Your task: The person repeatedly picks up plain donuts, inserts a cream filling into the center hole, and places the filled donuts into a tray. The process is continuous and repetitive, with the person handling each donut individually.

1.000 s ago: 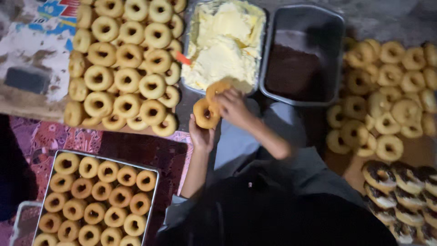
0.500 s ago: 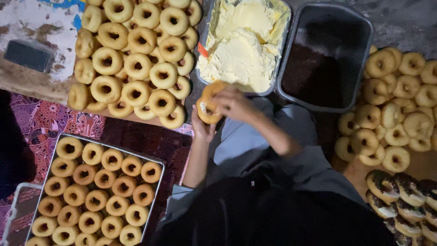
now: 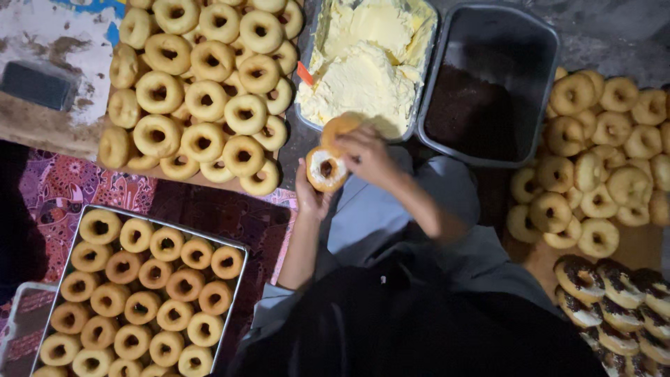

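Grey-blue rolled sleeves, dark garment over chest.

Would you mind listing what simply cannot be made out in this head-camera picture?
- Right hand: its fingertips hide whatever tool it may hold over the doughnut.
- Left hand: mostly behind the doughnut, so its grip is unclear.
- Metal tray: lower rows cut off by the bottom edge.
- Chocolate-topped doughnuts: cut by the right edge, count unknown.
- Dark tub: contents too dim to identify.

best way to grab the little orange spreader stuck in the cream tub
Take the orange handle where it pokes out at the left edge of the cream, coming from the tub's left side. Only that end shows bare; the rest is buried in cream.
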